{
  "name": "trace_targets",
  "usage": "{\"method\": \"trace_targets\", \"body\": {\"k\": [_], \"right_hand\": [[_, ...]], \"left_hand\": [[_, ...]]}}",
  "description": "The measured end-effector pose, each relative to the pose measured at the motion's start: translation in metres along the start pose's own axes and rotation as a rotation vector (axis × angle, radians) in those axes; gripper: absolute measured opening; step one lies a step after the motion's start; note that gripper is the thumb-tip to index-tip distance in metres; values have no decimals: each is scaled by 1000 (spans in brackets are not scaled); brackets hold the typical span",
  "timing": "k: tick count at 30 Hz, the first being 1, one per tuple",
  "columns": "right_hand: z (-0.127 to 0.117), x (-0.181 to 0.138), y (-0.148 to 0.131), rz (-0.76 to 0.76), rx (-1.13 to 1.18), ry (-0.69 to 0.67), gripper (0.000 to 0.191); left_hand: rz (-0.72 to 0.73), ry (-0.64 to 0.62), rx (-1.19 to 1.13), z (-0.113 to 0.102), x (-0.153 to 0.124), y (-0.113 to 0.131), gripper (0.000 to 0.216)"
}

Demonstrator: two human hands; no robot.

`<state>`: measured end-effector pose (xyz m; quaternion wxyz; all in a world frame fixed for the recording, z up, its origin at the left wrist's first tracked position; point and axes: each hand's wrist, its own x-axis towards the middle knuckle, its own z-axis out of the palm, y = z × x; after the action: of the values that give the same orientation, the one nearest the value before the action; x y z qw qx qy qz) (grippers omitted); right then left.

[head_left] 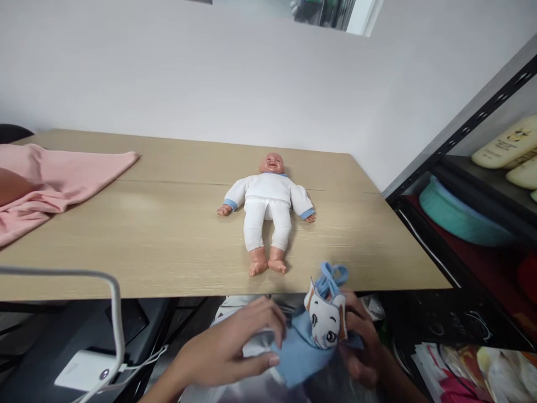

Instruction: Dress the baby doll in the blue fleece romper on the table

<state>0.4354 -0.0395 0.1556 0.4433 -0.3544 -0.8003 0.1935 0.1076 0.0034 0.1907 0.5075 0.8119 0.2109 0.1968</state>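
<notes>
A baby doll in a white suit with blue cuffs lies on its back on the wooden table, feet toward me. Below the table's front edge, my left hand and my right hand both grip a small light-blue garment with a white cartoon animal face and blue ties on top. My left fingers are curled over its left side and a bit of white fabric. My right fingers close on its right side.
A pink cloth lies on the table's left end. A dark metal shelf at the right holds a teal round container and pale bottles. A white cable and a white power bank are at the lower left.
</notes>
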Motion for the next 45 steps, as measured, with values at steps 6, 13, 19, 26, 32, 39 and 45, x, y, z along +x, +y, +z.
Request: {"method": "trace_targets", "body": {"k": [6,13,19,26,32,39,45], "right_hand": [[-32,112,-12,-234,-53,15,25],[-48,184,18,-395,-212,167,23],[-53,201,55,-309,-182,291,42],[-65,250,48,-341,33,-126,103],[-58,296,59,-436,-88,23,30],[-50,320,75,-368,-239,68,11],[-45,312,56,-304,-256,3,25]], "left_hand": [[240,179,61,-64,68,19,66],[282,150,150,-137,129,17,49],[407,335,265,-179,144,11,27],[623,225,464,-213,158,15,19],[781,552,533,-226,167,16,21],[670,629,347,-245,167,-2,8],[514,720,306,-236,165,-5,14]]}}
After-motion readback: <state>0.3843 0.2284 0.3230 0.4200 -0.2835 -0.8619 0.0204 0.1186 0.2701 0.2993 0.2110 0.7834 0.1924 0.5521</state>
